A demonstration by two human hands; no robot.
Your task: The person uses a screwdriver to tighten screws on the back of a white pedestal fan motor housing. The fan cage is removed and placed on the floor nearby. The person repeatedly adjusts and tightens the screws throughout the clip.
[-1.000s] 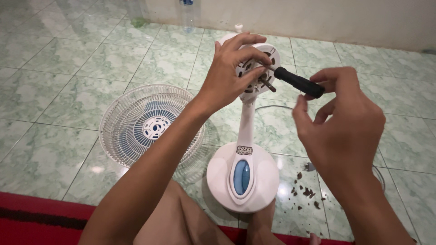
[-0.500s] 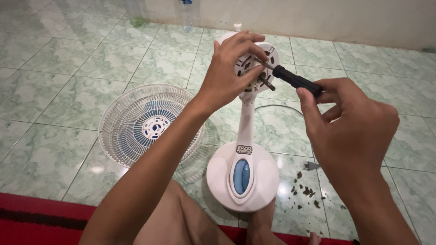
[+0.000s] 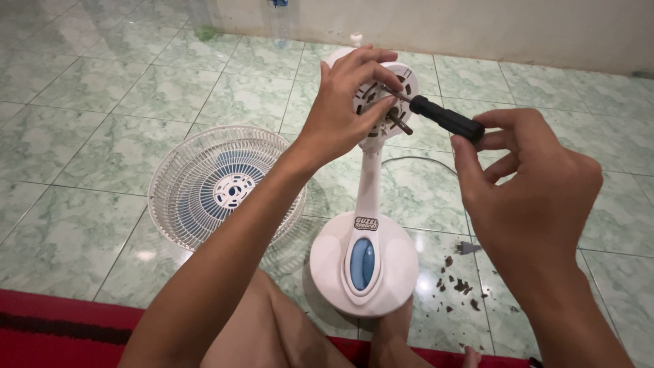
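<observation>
Left hand [image 3: 344, 112] clamped around white fan motor housing [image 3: 402, 80]. Right hand [image 3: 531, 184] pinching black-handled screwdriver [image 3: 446, 120], tip against housing. Detached fan grille [image 3: 221, 184] on green tiled floor [image 3: 82, 123].

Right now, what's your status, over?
Left hand gripping white plastic fan motor head. Right hand holding black-handled screwdriver, tip at head. White wire fan grille lies apart.
</observation>
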